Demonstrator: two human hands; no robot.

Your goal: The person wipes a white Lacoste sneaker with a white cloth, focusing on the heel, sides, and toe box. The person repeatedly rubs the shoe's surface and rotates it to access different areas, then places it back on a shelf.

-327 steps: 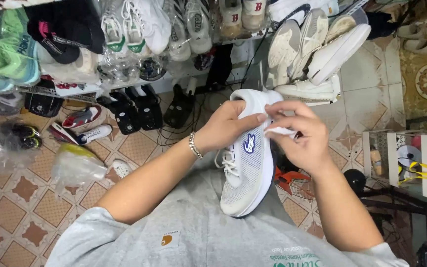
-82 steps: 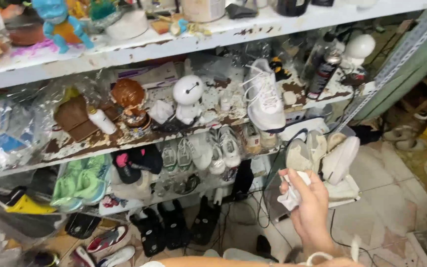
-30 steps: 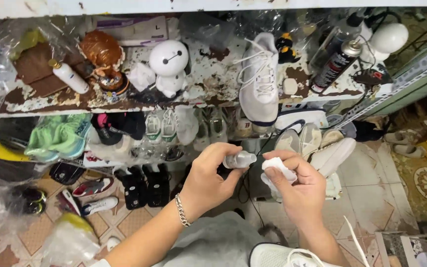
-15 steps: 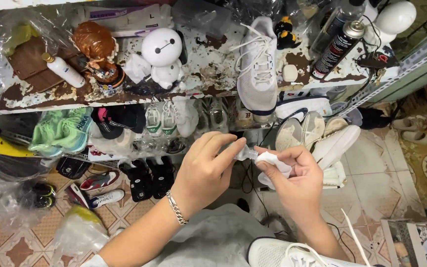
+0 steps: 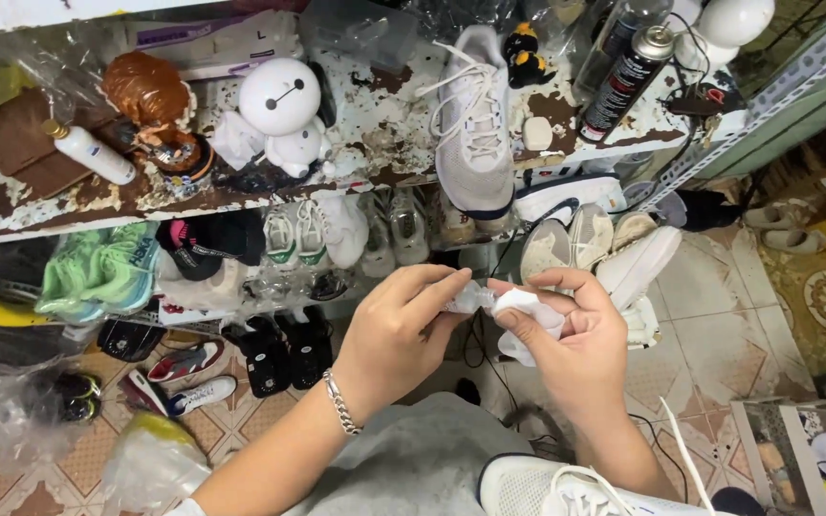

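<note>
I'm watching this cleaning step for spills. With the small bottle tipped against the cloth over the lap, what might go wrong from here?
1. The left hand presses the small clear bottle against the white cloth held by the right hand; too much liquid may drip onto the grey shirt below.
2. The white sneaker rests unheld on the lap and might slide off.
</note>
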